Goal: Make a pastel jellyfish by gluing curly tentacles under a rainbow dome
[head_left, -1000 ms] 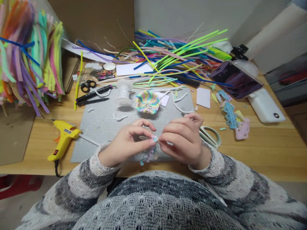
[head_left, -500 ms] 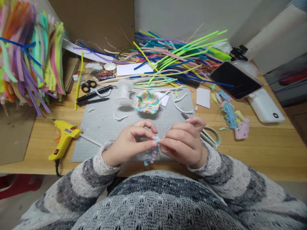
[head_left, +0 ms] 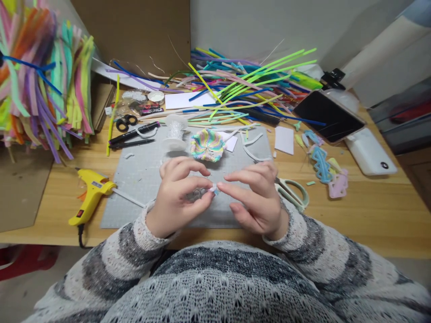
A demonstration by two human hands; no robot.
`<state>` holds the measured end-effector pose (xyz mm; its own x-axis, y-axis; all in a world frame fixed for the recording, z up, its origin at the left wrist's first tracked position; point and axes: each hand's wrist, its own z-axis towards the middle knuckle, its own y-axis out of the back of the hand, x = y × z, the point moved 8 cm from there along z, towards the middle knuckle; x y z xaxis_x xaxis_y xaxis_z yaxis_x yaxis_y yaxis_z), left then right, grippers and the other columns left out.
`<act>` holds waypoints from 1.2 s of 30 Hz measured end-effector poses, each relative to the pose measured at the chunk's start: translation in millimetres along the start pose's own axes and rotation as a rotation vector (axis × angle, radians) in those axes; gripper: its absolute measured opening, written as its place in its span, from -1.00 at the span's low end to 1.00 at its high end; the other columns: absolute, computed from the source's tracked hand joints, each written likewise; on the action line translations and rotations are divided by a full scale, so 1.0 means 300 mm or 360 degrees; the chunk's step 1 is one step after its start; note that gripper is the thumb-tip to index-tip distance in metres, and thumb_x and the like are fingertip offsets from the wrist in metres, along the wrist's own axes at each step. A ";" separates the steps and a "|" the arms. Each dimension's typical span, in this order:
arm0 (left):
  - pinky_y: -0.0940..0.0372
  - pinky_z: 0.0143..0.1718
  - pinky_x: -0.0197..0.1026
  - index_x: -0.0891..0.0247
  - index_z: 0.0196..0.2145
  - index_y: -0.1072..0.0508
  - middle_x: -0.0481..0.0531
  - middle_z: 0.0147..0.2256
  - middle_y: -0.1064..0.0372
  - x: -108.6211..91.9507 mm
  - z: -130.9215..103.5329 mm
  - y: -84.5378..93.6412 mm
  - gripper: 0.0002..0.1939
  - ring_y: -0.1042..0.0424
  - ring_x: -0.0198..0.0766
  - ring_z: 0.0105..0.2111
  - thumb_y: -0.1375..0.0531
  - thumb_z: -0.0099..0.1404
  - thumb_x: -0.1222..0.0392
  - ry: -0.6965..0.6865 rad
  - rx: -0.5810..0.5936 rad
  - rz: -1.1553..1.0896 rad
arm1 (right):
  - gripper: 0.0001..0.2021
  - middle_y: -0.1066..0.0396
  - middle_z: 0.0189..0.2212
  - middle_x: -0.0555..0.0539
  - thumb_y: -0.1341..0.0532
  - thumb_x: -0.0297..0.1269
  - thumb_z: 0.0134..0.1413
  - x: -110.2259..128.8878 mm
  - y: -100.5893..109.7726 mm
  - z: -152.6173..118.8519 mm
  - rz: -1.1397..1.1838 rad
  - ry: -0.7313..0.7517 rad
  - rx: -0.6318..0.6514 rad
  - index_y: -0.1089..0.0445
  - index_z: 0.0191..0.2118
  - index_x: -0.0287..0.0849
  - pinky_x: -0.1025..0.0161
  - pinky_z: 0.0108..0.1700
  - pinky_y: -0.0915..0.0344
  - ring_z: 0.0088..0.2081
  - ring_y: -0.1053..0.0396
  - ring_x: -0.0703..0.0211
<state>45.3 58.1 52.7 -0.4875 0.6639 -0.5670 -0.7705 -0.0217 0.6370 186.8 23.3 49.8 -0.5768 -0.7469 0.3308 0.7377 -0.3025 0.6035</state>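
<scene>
Between thumb and forefinger, my left hand (head_left: 182, 193) pinches a small pastel pink-and-blue piece (head_left: 214, 188), too small to name more exactly. Thin dark curls of wire (head_left: 198, 193) show behind the left fingers. My right hand (head_left: 256, 193) is open with its fingers apart, and its index fingertip touches or almost touches the piece. Both hands are over the grey cutting mat (head_left: 134, 179). Just beyond them sits a ruffled flower-shaped cup (head_left: 208, 145) in pastel stripes, beside a spool of clear thread (head_left: 175, 132). Scissors with pale green handles (head_left: 296, 195) lie beside the right wrist.
A yellow glue gun (head_left: 89, 193) lies left of the mat, with black pens (head_left: 134, 134) and small black scissors (head_left: 126, 122) behind. Pipe cleaners (head_left: 249, 85) pile up at the back; bundles (head_left: 37, 80) stand left. A phone (head_left: 328, 116) and pastel pieces (head_left: 321, 163) are at right.
My right hand has loosened its pinch and spread its fingers. The left hand still holds the small piece, and the lilac and blue curls dangling below it are out of sight now.
</scene>
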 end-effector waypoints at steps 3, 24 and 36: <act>-0.17 -0.08 0.06 0.16 -0.40 -0.51 0.02 -0.27 -0.47 -0.007 -0.003 0.013 -0.93 -0.36 -0.11 -0.15 -0.27 0.19 0.31 -0.0037 -0.0111 0.0112 | -0.65 -0.47 -0.07 -0.07 -0.04 -0.18 0.26 0.024 -0.013 -0.010 -0.0169 0.0056 0.0020 -0.40 0.06 -0.07 -0.08 0.02 -0.01 -0.10 -0.28 0.03; -0.20 -0.21 0.01 0.18 -0.37 -0.54 0.01 -0.40 -0.45 0.003 -0.025 0.014 -0.94 -0.35 -0.17 -0.28 -0.26 0.21 0.30 -0.0015 -0.0178 0.0109 | -0.67 -0.49 -0.20 -0.05 -0.13 -0.27 0.16 0.051 -0.032 -0.008 -0.0335 0.0175 0.0033 -0.41 0.04 -0.11 -0.10 0.06 0.06 -0.08 -0.28 -0.01; -0.10 -0.16 0.01 0.13 -0.40 -0.49 -0.05 -0.38 -0.49 -0.022 -0.030 0.013 -0.91 -0.32 -0.15 -0.25 -0.31 0.17 0.30 -0.0083 -0.0260 0.0304 | -0.95 -0.36 -0.29 0.00 -0.26 -0.33 0.13 -0.050 -0.026 -0.009 0.0306 -0.0549 -0.0156 -0.44 -0.26 -0.08 0.06 -0.12 -0.19 -0.22 -0.32 0.16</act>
<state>41.8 46.9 54.5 -0.6119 0.6738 -0.4142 -0.7248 -0.2681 0.6346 190.6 35.4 38.3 -0.4966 -0.5580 0.6649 0.8640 -0.2439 0.4406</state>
